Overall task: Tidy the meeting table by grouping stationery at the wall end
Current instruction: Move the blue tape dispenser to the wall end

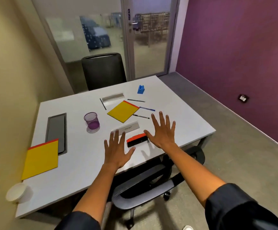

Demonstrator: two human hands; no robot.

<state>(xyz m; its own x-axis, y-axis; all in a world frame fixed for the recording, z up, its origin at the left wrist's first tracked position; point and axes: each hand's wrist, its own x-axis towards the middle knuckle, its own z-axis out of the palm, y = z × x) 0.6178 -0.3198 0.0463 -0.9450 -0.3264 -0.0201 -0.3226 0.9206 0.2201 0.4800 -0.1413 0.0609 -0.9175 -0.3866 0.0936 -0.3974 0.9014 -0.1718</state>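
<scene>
My left hand (116,149) and my right hand (162,130) hover flat over the white table (85,163), fingers spread, holding nothing. Between them lies a black eraser with a red top (137,140). Just beyond it sits a clear name plate (126,128). A yellow notepad (123,111) lies mid-table, with pens around it: a blue pen (147,108), a black pen (141,116), another pen (136,100) and one (103,104) by a second clear plate (113,97). A purple mesh cup (91,122) stands left of the pad. A second yellow pad (41,159) lies at the wall side.
A blue holder (141,89) stands at the far end. A grey cable tray (56,131) is set into the table near the beige wall. A white paper cup (16,191) sits at the near left corner. Office chairs stand at the far end (103,70) and below my arms (145,185).
</scene>
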